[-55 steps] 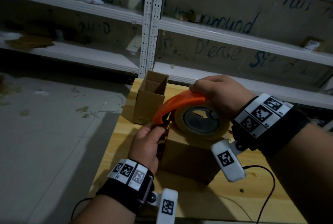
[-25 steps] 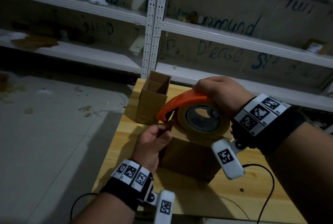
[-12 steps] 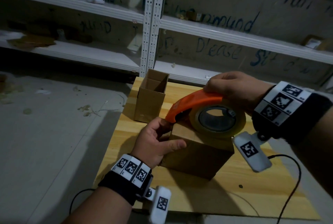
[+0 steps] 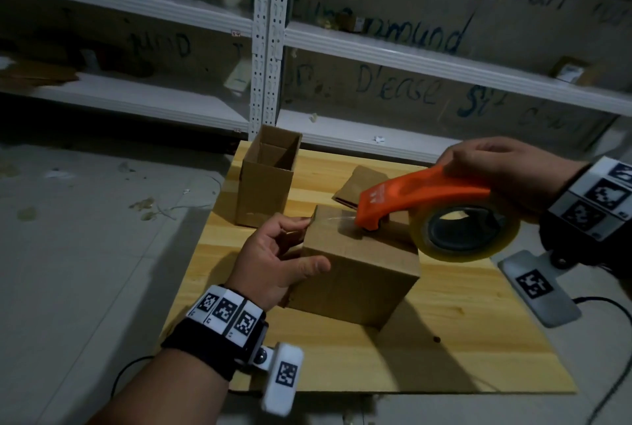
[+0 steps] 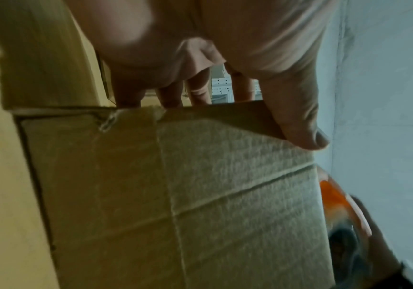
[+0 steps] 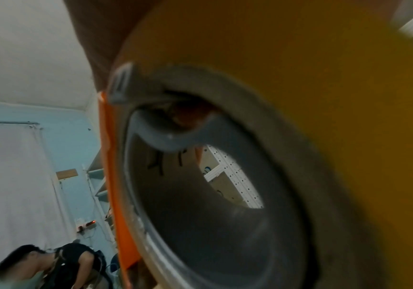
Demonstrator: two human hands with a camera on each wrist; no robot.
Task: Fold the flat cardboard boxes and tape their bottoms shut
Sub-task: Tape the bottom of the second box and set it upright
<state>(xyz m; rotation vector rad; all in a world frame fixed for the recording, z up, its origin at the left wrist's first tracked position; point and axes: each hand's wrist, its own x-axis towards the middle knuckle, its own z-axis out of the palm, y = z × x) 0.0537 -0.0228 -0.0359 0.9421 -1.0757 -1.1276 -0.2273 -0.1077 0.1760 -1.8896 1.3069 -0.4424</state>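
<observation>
Wood table (image 4: 444, 339): L hand (image 4: 273, 264) gripping box (image 4: 359, 274) corner, R hand (image 4: 502, 168) clenched round tape dispenser (image 4: 420, 199).

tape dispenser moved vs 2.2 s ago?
Yes. The tape dispenser, gripped by the right hand, has slid rightward across the box top, away from the open box.

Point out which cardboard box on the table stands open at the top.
The tall narrow box at the table's far left corner: its top gapes open and no hand touches it. The near box has closed flaps, with the left hand gripping it.
</observation>
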